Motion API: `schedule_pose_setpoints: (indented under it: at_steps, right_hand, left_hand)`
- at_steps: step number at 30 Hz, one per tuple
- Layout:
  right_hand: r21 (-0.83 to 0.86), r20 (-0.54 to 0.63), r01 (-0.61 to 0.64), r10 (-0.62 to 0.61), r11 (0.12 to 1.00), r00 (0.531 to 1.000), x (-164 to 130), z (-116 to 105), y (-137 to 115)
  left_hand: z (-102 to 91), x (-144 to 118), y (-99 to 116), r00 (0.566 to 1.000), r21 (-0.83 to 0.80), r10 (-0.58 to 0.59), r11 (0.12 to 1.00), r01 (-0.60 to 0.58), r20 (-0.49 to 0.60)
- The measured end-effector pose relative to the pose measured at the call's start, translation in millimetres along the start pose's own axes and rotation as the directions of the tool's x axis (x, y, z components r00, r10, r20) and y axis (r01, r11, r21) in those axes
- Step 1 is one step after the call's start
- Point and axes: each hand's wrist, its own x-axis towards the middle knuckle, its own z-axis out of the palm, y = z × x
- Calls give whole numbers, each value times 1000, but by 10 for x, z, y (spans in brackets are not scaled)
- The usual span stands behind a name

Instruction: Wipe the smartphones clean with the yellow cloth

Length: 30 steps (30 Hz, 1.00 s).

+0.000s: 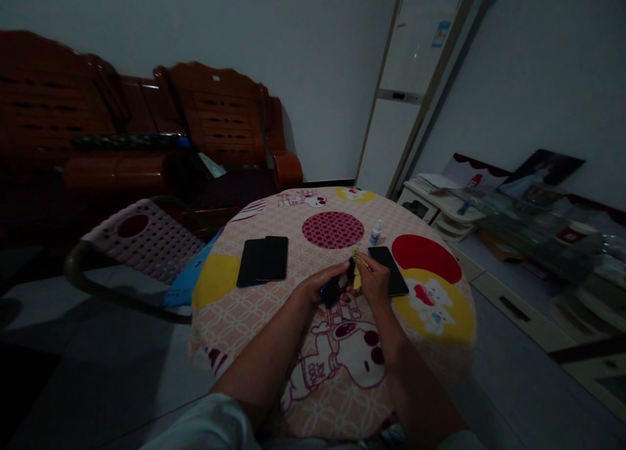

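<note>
Dim light fills a room with a grey wall, where a round table stands under a pink cartoon-print cloth with yellow and red spots.

From the head camera, both forearms reach over the near edge of the table and meet above its middle. The left hand has its fingers curled around a small dark object with a blue edge, held just over the cloth. The right hand sits touching it on the other side, its fingers pinched narrow on a thin yellow stick whose tip points toward the dark object; something yellow shows between the two hands, too small to tell what it is.

Just beside the right hand, on its far side, a dark phone lies flat on the cloth, partly over a red spot. A small white bottle with a blue cap stands upright just behind that phone. Well to the left of the hands, two more dark phones lie flat side by side, one overlapping the other.

Left of the table stands a white perforated chair. Behind it a red-brown wooden sofa runs along the wall. A tall white air conditioner stands in the corner, and low white shelves with papers and clutter line the right wall.
</note>
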Motion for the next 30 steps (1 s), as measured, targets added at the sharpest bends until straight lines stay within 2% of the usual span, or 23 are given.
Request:
schedule_pose_setpoints:
  at_steps: [3,8,10,18,24,30]
  right_hand:
    - [24,11,3,-3,1000,1000,-11,7,5]
    - [86,143,54,-66,995,987,-57,44,37]
    - [91,154,68,-81,994,985,-56,44,37]
    - [27,-14,44,-44,999,999,31,-39,22]
    - [45,-48,-12,14,999,999,21,-14,-8]
    - [41,-41,-62,64,997,997,14,9,-9]
  left_hand:
    - [-8,3,-6,999,37,33,999,-34,20]
    - [5,-12,11,994,58,104,993,-103,-29]
    - [10,-17,19,994,73,110,991,-108,-23]
    - [-1,-22,18,989,119,87,988,-101,118]
    - [0,-41,19,989,93,96,990,-106,111]
    - [-11,-55,12,992,-7,48,999,-47,114]
